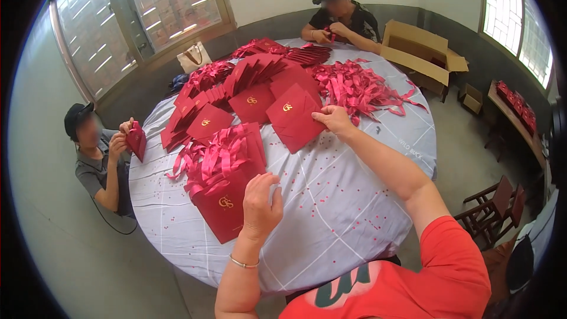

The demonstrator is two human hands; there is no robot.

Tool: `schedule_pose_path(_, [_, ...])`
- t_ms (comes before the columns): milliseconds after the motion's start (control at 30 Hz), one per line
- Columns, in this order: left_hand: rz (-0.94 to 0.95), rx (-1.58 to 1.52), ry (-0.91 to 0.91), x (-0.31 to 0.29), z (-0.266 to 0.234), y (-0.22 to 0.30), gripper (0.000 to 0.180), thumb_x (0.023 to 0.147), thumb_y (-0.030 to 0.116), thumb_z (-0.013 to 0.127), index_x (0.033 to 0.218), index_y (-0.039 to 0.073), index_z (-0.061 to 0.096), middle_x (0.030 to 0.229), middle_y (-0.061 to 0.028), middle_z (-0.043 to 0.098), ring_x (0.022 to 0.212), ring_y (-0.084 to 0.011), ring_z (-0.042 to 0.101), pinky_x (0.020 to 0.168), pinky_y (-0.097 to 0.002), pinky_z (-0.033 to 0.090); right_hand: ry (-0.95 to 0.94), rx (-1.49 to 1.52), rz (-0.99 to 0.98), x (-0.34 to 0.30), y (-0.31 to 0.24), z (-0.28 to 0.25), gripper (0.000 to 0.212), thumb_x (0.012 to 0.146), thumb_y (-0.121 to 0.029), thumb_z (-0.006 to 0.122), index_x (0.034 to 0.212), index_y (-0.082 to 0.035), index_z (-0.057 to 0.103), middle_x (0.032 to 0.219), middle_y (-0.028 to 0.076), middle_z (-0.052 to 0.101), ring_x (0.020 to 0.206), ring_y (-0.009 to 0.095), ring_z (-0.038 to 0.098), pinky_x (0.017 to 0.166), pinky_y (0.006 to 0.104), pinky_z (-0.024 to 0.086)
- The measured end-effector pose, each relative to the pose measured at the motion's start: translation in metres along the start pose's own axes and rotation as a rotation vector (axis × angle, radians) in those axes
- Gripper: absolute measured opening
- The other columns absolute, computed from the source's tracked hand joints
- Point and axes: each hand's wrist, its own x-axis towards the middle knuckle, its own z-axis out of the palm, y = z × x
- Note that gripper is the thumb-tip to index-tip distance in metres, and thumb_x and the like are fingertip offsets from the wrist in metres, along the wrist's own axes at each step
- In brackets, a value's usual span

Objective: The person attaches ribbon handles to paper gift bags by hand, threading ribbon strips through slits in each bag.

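My right hand (335, 121) grasps a flat dark-red bag (292, 125) by its right edge, thumb and fingers pinched on it; the bag sits tilted near the middle of the table, its gold emblem facing up, against the spread of other red bags (250, 103) on the far side. My left hand (263, 205) is released, raised with its fingers pointing up and loosely bent, a bracelet (244, 263) round the wrist. Just left of it lies a stack of ribboned bags (220, 210), bright pink-red ribbons heaped over the stack's far part; I cannot tell whether my hand touches it. Far right of the bag I hold, a tangle of loose ribbons (354, 90) covers the cloth. The pale tablecloth (331, 236) has white lines and is scattered with small red dots. On the left, a co-worker (99, 159) in a dark cap holds up a red bag in both hands; on the far side, another person (342, 20) has both hands together on something small and red. Beyond the table to the far right stands an open carton (407, 38), with wooden chairs (493, 204) nearer on the right.
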Motion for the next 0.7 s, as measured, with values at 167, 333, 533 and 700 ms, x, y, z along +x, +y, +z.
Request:
schedule_pose_path(167, [-0.057, -0.08, -0.139, -0.003, 0.013, 0.001, 0.023, 0.079, -0.001, 0.064, 0.102, 0.001, 0.061, 0.098, -0.0171, 0.066, 0.097, -0.0381, 0.063, 0.093, -0.0448, 0.049, 0.022, 0.106, -0.025, 0.001, 0.022, -0.031, 0.024, 0.086, -0.022, 0.077, 0.097, -0.001, 0.07, 0.083, 0.003, 0.071, 0.067, 0.01, 0.065, 0.057, 0.0248, 0.052])
schedule_pose_path(333, [-0.464, -0.364, -0.089, -0.019, 0.017, -0.01, 0.03, 0.089, 0.002, 0.06, 0.119, -0.003, 0.053, 0.109, -0.0169, 0.065, 0.099, -0.026, 0.066, 0.086, -0.0346, 0.053, -0.169, 0.349, 0.185, -0.069, -0.005, -0.032, 0.024, 0.09, -0.02, 0.072, 0.102, 0.0, 0.069, 0.093, 0.005, 0.071, 0.079, 0.012, 0.067, 0.068, 0.0259, 0.055])
schedule_pose_path(533, [-0.957, -0.972, 0.004, -0.007, 0.021, -0.004, 0.043, 0.099, 0.015, 0.057, 0.132, -0.006, 0.039, 0.119, -0.0174, 0.062, 0.1, -0.0219, 0.067, 0.08, -0.0324, 0.058, -0.364, 0.275, 0.279, -0.157, -0.023, -0.063, 0.022, 0.091, -0.018, 0.07, 0.103, 0.0, 0.067, 0.094, 0.007, 0.07, 0.081, 0.014, 0.066, 0.074, 0.0272, 0.054])
schedule_pose_path(700, [-1.003, -0.892, 0.021, -0.006, 0.012, -0.003, 0.025, 0.093, 0.01, 0.066, 0.112, -0.002, 0.053, 0.094, -0.01, 0.069, 0.079, -0.0134, 0.067, 0.066, -0.0257, 0.057, -0.402, 0.201, 0.205, -0.176, -0.03, -0.076, 0.02, 0.089, -0.017, 0.073, 0.101, -0.001, 0.067, 0.091, 0.005, 0.07, 0.078, 0.013, 0.066, 0.073, 0.0259, 0.054])
